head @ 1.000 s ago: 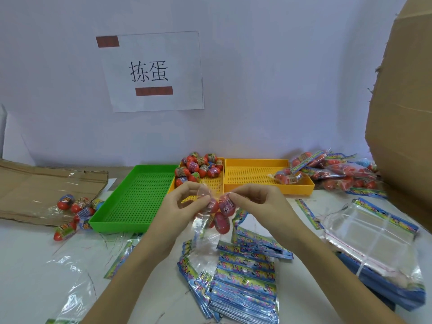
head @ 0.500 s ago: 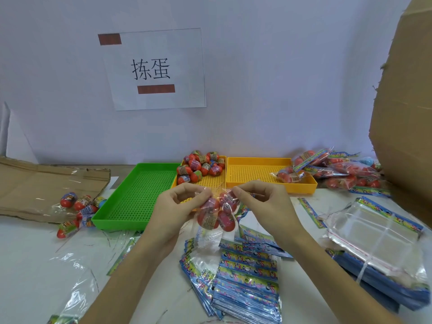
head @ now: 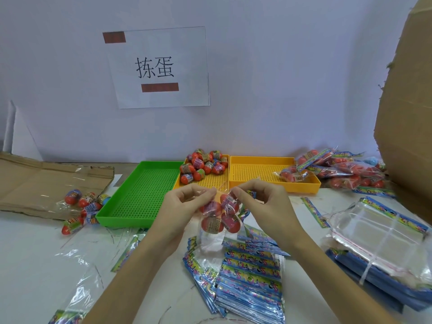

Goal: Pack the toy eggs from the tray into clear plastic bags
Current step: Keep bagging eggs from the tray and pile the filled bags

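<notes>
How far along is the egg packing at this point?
Done: filled bags piled at the right. In hand: left hand and right hand pinch the top of a clear bag holding several eggs. Left: loose eggs in the yellow tray.

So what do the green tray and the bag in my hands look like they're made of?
Green tray: looks like rigid moulded plastic, uniform bright colour, gridded floor of small holes or dimples. Bag: thin clear plastic film, glossy and wrinkled, eggs visible through it.
</notes>
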Demonstrator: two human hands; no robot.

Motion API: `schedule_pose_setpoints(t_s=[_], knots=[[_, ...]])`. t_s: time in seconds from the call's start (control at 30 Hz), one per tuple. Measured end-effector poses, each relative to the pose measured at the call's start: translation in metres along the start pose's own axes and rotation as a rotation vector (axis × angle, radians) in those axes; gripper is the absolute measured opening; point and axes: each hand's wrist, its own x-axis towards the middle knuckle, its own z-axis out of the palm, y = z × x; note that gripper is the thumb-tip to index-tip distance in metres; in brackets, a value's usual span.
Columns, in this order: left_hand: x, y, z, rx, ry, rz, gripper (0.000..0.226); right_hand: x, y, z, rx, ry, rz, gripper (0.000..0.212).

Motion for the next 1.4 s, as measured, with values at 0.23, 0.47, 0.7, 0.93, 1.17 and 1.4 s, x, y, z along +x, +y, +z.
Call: schedule_pose_setpoints(t_s=[0.23, 0.47, 0.7, 0.93, 1.17, 1.4], knots=[[0.002, -0.003, 0.003, -0.104, 0.034, -0.064, 0.042, 0.0, 0.004, 0.002, -0.006, 0.021, 0.01, 0.011], [-0.001, -0.005, 0.011, -0.138, -0.003, -0.003, 0.051, 0.009, 0.015, -0.006, 0.226, 0.106, 0.275, 0.012], [-0.002, 0.004, -0.005, 0.13, -0.127, 0.048, 0.031, 0.011, 0.006, -0.01, 0.177, -0.071, 0.132, 0.035], [-0.003, 0.001, -0.001, 0.267, -0.125, 0.048, 0.044, 0.003, 0.005, -0.001, 0.092, -0.098, 0.036, 0.012], [0.001, 0.002, -0.007, 0.192, -0.036, 0.088, 0.015, 0.008, 0.01, -0.008, 0.303, -0.006, 0.256, 0.024], [0.002, -0.003, -0.005, 0.391, 0.097, 0.3, 0.007, 0.007, 0.011, -0.007, 0.355, 0.027, 0.324, 0.009]])
